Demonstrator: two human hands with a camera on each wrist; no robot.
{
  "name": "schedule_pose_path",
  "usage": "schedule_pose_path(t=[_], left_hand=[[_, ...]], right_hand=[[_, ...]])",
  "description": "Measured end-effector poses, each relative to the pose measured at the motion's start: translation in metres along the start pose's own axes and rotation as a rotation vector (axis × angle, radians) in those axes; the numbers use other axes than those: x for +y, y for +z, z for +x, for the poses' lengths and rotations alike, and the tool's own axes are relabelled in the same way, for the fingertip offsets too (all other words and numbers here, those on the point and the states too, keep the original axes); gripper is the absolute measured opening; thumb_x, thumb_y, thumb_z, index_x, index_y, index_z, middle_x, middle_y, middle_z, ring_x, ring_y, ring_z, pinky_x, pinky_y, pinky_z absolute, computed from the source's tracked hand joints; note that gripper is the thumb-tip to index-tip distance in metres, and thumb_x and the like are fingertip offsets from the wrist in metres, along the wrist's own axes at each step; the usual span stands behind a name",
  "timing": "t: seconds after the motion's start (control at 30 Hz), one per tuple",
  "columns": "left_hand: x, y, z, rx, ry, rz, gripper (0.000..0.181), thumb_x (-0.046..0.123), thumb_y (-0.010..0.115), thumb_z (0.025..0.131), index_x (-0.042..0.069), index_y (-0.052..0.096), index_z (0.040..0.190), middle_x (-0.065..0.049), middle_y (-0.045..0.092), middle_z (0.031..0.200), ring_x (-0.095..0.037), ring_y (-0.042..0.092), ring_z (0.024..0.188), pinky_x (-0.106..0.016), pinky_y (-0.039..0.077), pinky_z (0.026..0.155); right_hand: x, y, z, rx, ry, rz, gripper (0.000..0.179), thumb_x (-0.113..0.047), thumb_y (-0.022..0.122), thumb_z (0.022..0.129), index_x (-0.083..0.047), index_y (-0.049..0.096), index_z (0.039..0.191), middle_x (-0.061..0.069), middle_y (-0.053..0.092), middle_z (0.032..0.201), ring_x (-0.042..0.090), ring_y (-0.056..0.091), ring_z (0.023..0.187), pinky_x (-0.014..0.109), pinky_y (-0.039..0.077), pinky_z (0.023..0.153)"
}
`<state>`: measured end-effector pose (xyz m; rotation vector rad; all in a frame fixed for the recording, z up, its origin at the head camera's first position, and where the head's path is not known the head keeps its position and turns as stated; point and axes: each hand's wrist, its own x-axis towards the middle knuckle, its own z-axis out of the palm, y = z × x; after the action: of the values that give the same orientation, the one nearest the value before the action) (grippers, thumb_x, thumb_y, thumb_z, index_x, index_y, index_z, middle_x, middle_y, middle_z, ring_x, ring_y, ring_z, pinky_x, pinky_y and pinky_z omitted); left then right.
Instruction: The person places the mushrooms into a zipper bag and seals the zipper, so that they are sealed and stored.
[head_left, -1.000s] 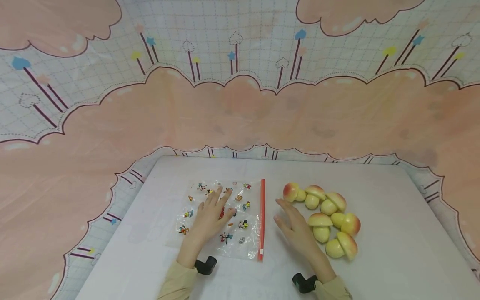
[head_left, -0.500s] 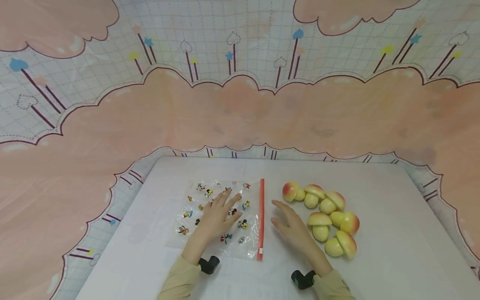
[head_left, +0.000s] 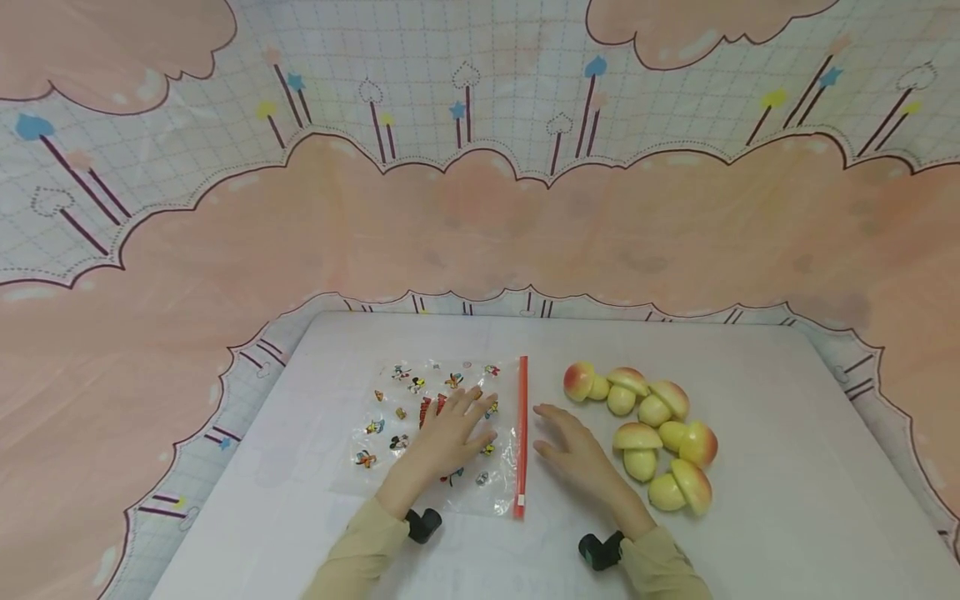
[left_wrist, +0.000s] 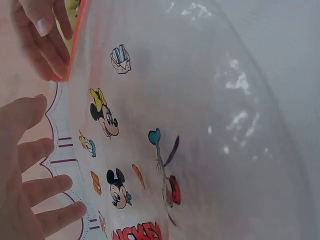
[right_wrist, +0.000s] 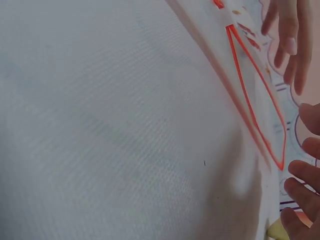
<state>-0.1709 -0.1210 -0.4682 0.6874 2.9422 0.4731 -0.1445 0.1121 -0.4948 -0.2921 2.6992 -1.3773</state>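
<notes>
A clear zip bag (head_left: 390, 383) printed with cartoon figures lies flat on the white table, its red zip edge (head_left: 522, 433) toward the right. My left hand (head_left: 446, 437) hovers over the bag with fingers spread, holding nothing; the left wrist view also shows these fingers (left_wrist: 45, 190) apart from the film. Just right of the zip edge is my right hand (head_left: 573, 454), fingers loosely extended and empty. In the right wrist view the red edges of the bag mouth (right_wrist: 284, 125) stand parted. Several yellow toy mushrooms (head_left: 637, 450) with reddish caps lie beyond the right hand.
The white table (head_left: 780, 433) extends on both sides of the things. A patterned cloth (head_left: 480, 225) hangs behind it and shows along its sides. Black wrist-worn devices (head_left: 425, 527) sit at both wrists, below beige sleeves (head_left: 367, 542).
My left hand has moved right across the bag, toward its zip edge. The right hand has shifted slightly left toward the same edge. Bag and mushrooms stay in place.
</notes>
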Motion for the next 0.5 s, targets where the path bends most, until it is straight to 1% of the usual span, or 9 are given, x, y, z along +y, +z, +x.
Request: schedule_pose_path(t=[0.1,0.23,0.33,0.5], left_hand=[[-0.0002,-0.0007,0.002,-0.023,0.014,0.03,0.058,0.046,0.052,0.095,0.025,0.038,0.147,-0.009,0.035,0.155,-0.037,0.028,0.144,-0.069,0.022,0.109],[0.0003,-0.003,0.0044,-0.05,0.021,0.047,0.058,0.044,0.054,0.094,0.025,0.039,0.147,-0.01,0.034,0.156,-0.037,0.028,0.144,-0.069,0.022,0.109],[0.0006,-0.0038,0.0054,-0.066,0.022,0.041,0.058,0.042,0.055,0.094,0.024,0.04,0.147,-0.01,0.033,0.156,-0.038,0.028,0.144,-0.069,0.021,0.11],[0.0005,-0.0034,0.0063,-0.091,0.026,0.041,0.057,0.041,0.056,0.094,0.024,0.042,0.146,-0.011,0.033,0.156,-0.038,0.027,0.144,-0.069,0.021,0.11]], right_hand=[[0.0019,0.0008,0.0022,-0.014,-0.011,-0.014,0.052,-0.016,0.064,0.089,-0.015,0.049,0.14,0.009,0.045,0.148,0.032,0.035,0.141,0.052,0.028,0.115],[0.0036,0.0011,0.0047,-0.023,-0.05,-0.049,0.051,-0.016,0.064,0.089,-0.012,0.051,0.138,0.012,0.046,0.147,0.034,0.037,0.14,0.053,0.029,0.114],[0.0048,0.0018,0.0061,-0.022,-0.072,-0.069,0.051,-0.015,0.064,0.088,-0.01,0.051,0.137,0.014,0.047,0.146,0.035,0.038,0.139,0.053,0.029,0.114],[0.005,0.0041,0.008,-0.032,-0.08,-0.059,0.05,-0.013,0.064,0.088,-0.009,0.052,0.136,0.016,0.048,0.145,0.035,0.039,0.138,0.053,0.03,0.114]])
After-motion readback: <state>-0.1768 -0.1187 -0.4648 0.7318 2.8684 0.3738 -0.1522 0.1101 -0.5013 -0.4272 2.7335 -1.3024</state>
